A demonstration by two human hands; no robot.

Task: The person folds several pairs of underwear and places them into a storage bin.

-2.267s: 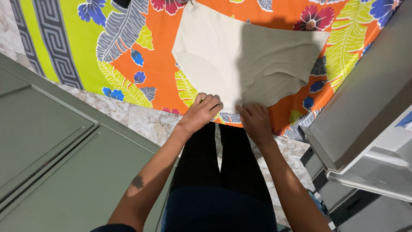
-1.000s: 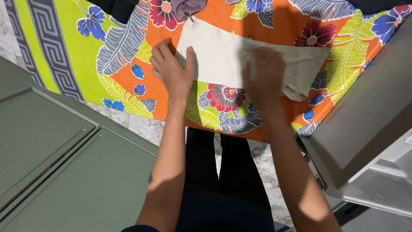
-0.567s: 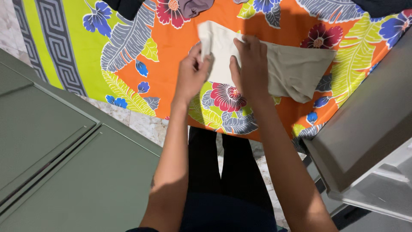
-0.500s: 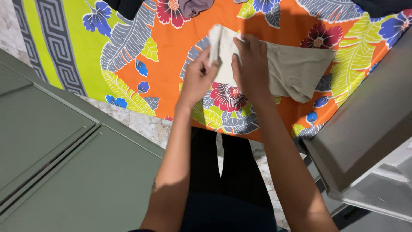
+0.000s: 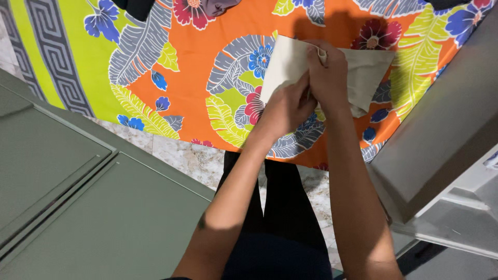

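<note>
A person's two bare hands meet over a pale beige piece of folded cloth (image 5: 290, 65) that lies on a bright orange bedsheet printed with flowers and leaves (image 5: 207, 62), seen from a head camera looking straight down. The left hand (image 5: 288, 106) rests on the near edge of the cloth, its fingers held close together and curled onto the fabric; whether they pinch a layer cannot be told, since the other hand covers their tips. The right hand (image 5: 328, 75) lies over the middle of the cloth, fingers bent and pressed together, gripping a raised fold at the cloth's far edge. The left part of the cloth shows lighter, folded over toward the centre, while its darker right part runs out to a point beyond the right hand. The person's dark trousers (image 5: 275, 207) stand on a mottled stone floor (image 5: 181, 155) at the sheet's near border. A grey-green metal cabinet (image 5: 78, 207) fills the lower left, and a grey appliance with a sloping top (image 5: 446, 140) sits at the right, just beside the sheet.
</note>
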